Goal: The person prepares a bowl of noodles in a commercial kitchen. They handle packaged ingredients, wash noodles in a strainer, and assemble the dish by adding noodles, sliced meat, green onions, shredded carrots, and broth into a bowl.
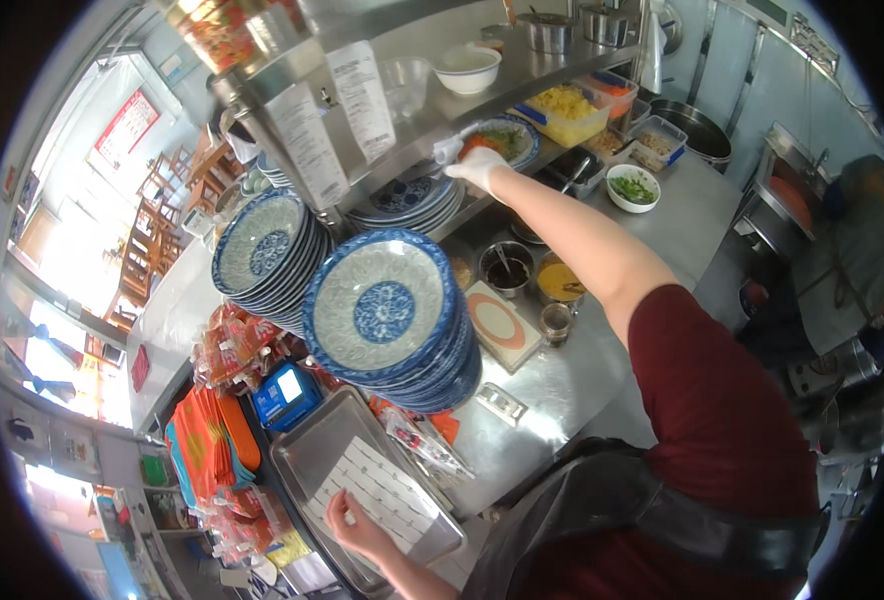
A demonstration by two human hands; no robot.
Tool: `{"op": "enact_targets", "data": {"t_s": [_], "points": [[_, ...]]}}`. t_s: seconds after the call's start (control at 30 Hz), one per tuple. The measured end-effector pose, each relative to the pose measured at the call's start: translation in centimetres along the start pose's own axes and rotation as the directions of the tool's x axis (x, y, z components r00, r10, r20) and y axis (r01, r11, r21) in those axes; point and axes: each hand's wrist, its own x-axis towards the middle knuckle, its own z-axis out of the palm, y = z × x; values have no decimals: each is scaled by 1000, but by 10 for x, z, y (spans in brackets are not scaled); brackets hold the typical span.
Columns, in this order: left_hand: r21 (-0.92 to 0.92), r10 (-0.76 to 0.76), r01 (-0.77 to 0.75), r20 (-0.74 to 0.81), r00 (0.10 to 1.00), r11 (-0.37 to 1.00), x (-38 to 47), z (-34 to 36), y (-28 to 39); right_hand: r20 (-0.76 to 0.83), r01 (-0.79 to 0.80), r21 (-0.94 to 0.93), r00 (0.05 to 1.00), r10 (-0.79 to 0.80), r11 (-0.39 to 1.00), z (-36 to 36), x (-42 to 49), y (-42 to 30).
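My right hand [481, 171], in a white glove, reaches under the steel shelf beside a blue-rimmed plate [530, 152] of orange and green shredded food. A crumpled white wad [451, 148] is at its fingers; whether they grip it is hidden. My left hand [358, 527], bare and loosely curled with nothing visible in it, is over patterned white paper [386, 487] in a metal tray [341, 420]. Between the hands rises a tall stack of blue-and-white plates [382, 307]; a second plate stack [262, 251] stands to its left.
Paper slips [363, 101] hang from the steel shelf [442, 120]. Sauce pots [506, 266], a glass jar [556, 322] and a bowl of chopped greens [632, 189] stand on the worktop. A blue payment device [286, 396] and red packets [236, 345] flank the tray. Food tubs [568, 112] sit at the back.
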Motion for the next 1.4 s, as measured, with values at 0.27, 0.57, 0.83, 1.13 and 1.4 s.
{"op": "enact_targets", "data": {"t_s": [0.27, 0.57, 0.83, 1.13, 1.4], "points": [[-205, -256, 274, 110, 960, 940, -62, 90, 63, 175, 97, -553, 985, 1, 828, 16, 59, -30], [-236, -203, 272, 279, 939, 933, -69, 98, 67, 107, -268, 179, 962, 252, 947, 36, 100, -7], [-362, 48, 324, 729, 683, 874, -82, 161, 134, 130, -342, 476, 939, 320, 811, 24, 57, -29], [-600, 193, 798, 778, 598, -56, 3, 298, 273, 255, -368, 441, 926, 278, 818, -26, 8, -34], [-603, 244, 752, 712, 658, -268, 11, 312, 328, 269, -189, 592, 963, 28, 783, -137, -75, 64]]}}
